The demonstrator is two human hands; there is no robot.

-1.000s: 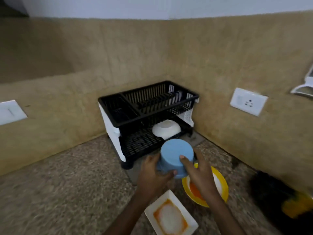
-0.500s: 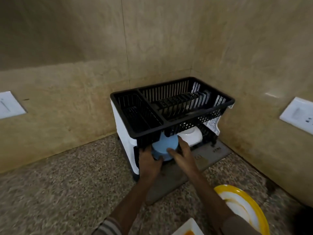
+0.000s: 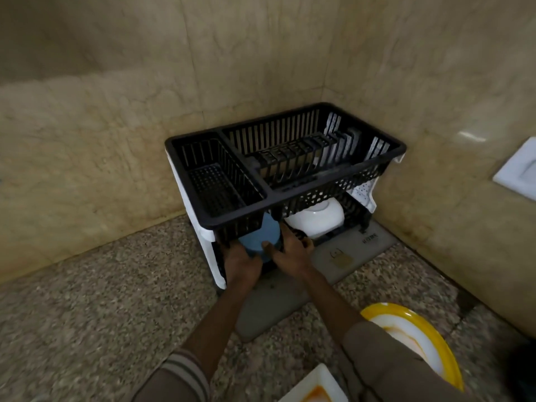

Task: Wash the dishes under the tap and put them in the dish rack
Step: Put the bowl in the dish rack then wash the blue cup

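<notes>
Left hand (image 3: pixel 242 264) and right hand (image 3: pixel 290 252) grip the blue bowl (image 3: pixel 259 237) under the dish rack (image 3: pixel 285 166) top tier, beside a white bowl (image 3: pixel 317 217); stained yellow-rimmed plate (image 3: pixel 417 340) nearby on the worktop (image 3: pixel 87 314).

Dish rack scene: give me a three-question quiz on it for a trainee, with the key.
1. How many hands grip the blue bowl?
2. True or false: the blue bowl sits in the top tier of the dish rack.
3. What lies to the right of the blue bowl on the lower tier? A) a white bowl B) a mug C) a pan

Key:
1. Two: the left hand and the right hand.
2. False: it is under the top tier, at the lower one.
3. A.
</notes>
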